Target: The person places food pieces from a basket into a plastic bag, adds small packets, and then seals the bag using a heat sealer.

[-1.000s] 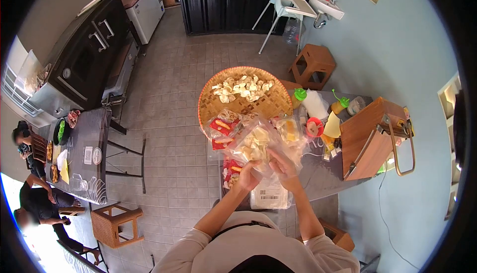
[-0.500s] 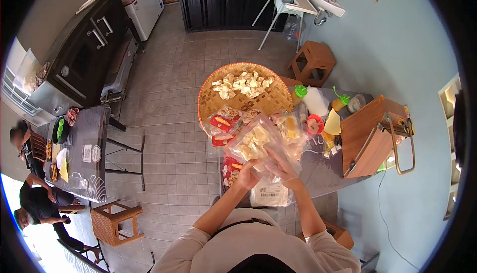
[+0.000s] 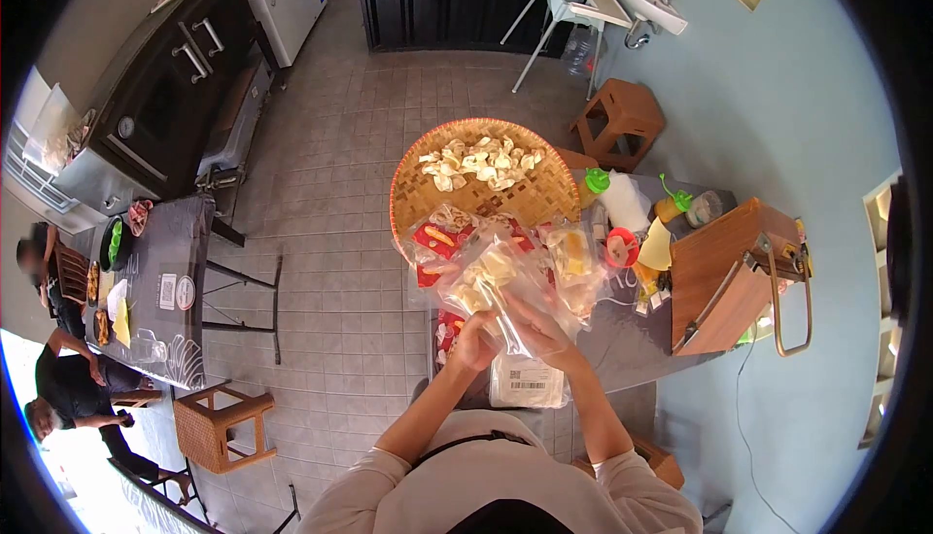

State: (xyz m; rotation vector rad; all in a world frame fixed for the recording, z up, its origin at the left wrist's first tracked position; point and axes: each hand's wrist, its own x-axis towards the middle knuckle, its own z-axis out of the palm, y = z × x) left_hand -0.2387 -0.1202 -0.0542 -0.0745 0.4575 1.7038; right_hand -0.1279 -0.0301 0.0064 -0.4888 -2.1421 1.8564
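Observation:
Between my hands is a clear plastic bag (image 3: 494, 264) holding pale yellow crackers, tilted above the near side of a round woven tray (image 3: 533, 199). My left hand (image 3: 476, 342) is closed on the bag's lower left edge. My right hand (image 3: 546, 327) grips its right side, fingers partly behind the plastic. Loose curled crackers (image 3: 486, 161) lie on the far half of the tray. Under and beside the bag are red-labelled packets (image 3: 433, 237) and another clear packet (image 3: 571, 252) with yellowish contents. A stack of clear packs with a barcode label (image 3: 528, 384) lies below my hands.
To the right stand green-capped bottles (image 3: 595, 182), a red cup (image 3: 619, 245) and a brown wood-finish box (image 3: 714, 286) with a metal bar handle. Brown stools (image 3: 617, 124) are on the floor. Two people sit by another table (image 3: 180, 242) at left.
The bag's near end has turned toward me, its plastic bunching up between my hands. Crackers inside look less spread out. The view has shifted slightly.

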